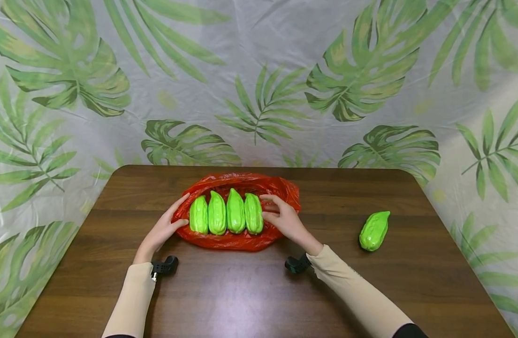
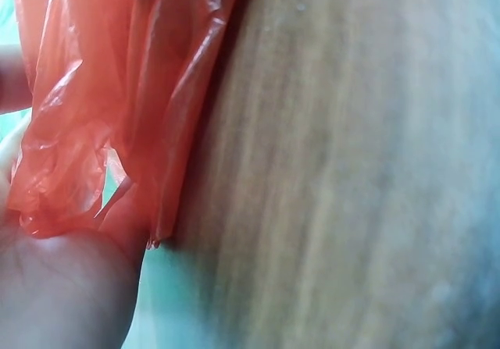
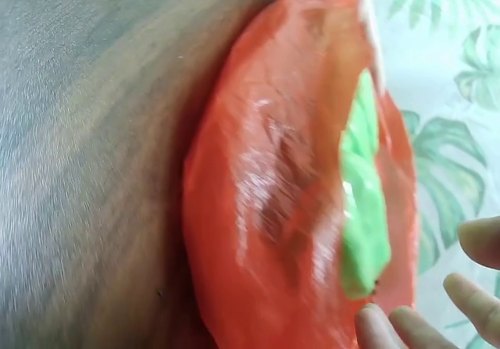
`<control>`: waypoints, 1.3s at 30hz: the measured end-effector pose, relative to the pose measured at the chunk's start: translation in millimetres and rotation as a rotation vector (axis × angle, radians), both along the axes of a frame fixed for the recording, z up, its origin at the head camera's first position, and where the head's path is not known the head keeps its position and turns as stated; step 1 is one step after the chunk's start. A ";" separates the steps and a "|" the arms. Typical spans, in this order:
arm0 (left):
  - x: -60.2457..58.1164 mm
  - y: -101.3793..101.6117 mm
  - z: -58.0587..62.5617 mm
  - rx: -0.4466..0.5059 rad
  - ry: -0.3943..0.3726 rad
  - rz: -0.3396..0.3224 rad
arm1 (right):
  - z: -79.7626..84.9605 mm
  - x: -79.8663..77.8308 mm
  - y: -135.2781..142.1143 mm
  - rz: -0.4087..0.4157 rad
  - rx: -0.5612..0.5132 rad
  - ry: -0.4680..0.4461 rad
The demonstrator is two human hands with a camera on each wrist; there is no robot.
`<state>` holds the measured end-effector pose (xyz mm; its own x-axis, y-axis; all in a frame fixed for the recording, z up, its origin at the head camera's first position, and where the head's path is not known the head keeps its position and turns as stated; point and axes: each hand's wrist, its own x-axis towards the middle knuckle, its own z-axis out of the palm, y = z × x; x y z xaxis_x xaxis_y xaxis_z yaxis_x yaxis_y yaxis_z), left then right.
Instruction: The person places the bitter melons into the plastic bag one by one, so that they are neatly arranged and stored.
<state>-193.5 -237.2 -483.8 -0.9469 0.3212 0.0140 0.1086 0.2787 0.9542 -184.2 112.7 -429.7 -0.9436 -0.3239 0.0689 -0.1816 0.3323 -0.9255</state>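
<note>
Several bright green, bumpy bitter melons stand side by side in a red plastic bag, whose mouth is spread open. My left hand holds the bag's left rim, thumb at the front and fingers farther back; in the left wrist view the red film covers part of the hand. At the other side, my right hand is over the bag's right part, its fingertips close beside the rightmost melon. In the right wrist view its fingers are spread and grip nothing.
Another green bitter melon lies on the brown wooden table, to the right of my right hand. A leaf-patterned cloth hangs behind the table's back edge. Each wrist carries a black camera mount.
</note>
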 end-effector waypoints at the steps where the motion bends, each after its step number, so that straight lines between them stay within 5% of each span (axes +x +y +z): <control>1: 0.0 0.1 0.1 0.001 0.000 0.001 | 6.1 2.6 1.8 0.005 -0.005 0.001; 6: 0.9 1.2 1.6 0.003 0.003 0.003 | 29.0 12.6 13.2 0.006 -0.028 0.033; 15: -0.6 1.6 0.7 0.011 -0.009 0.000 | 11.0 3.0 49.2 -0.044 -0.073 0.067; 22: 0.2 1.1 1.3 0.015 -0.007 0.010 | 16.0 10.3 76.2 -0.062 -0.135 0.073; 39: 2.9 1.8 4.6 0.014 -0.010 0.007 | 1.7 24.6 129.6 -0.157 -0.087 0.107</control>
